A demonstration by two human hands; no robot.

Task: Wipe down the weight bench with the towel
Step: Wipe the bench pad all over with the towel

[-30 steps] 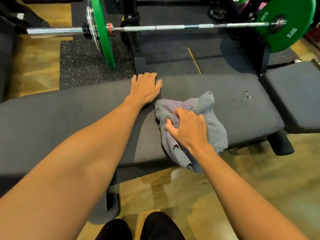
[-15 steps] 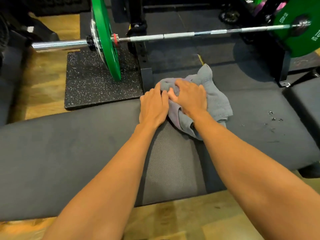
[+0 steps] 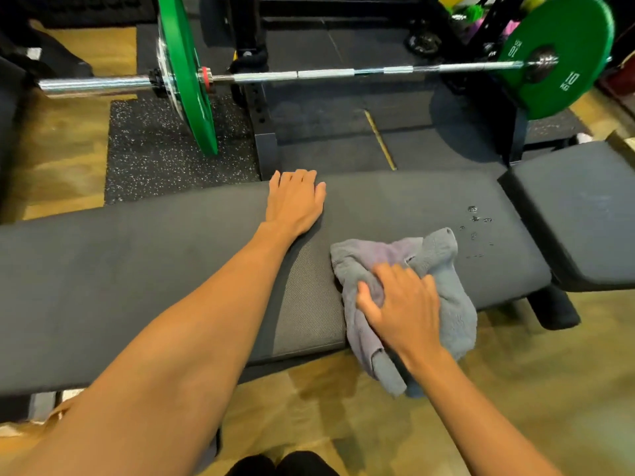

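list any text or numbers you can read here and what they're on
"10": printed twice on the face of the right green weight plate, once near its lower rim and once left of the hub.
Small letters beside each "10": too blurred to read.
Left green weight plate: seen edge-on, no readable text.
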